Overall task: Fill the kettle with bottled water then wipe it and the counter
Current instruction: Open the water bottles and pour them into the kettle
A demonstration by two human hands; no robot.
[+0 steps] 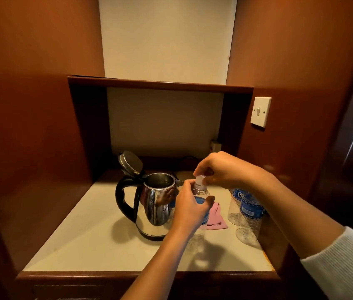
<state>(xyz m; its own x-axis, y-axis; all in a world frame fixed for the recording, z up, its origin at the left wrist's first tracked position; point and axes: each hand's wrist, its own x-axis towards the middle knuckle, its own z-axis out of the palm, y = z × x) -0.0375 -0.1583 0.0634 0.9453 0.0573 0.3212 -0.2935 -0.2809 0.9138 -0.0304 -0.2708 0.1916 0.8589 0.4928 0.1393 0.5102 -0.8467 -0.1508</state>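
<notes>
A steel kettle (155, 204) with a black handle stands on the pale counter (97, 241), its lid (130, 162) flipped open. Just right of it my left hand (189, 210) grips a clear water bottle (197, 239) around its blue label, holding it upright. My right hand (221, 169) comes from above and pinches the bottle's white cap (200, 179). A pink cloth (216, 217) lies on the counter behind the bottle, partly hidden by my left hand.
Two more clear bottles (247, 215) with blue labels stand at the counter's right edge, under my right forearm. Brown walls close in the niche on both sides. A white switch (260, 111) is on the right wall and a socket (215, 146) at the back.
</notes>
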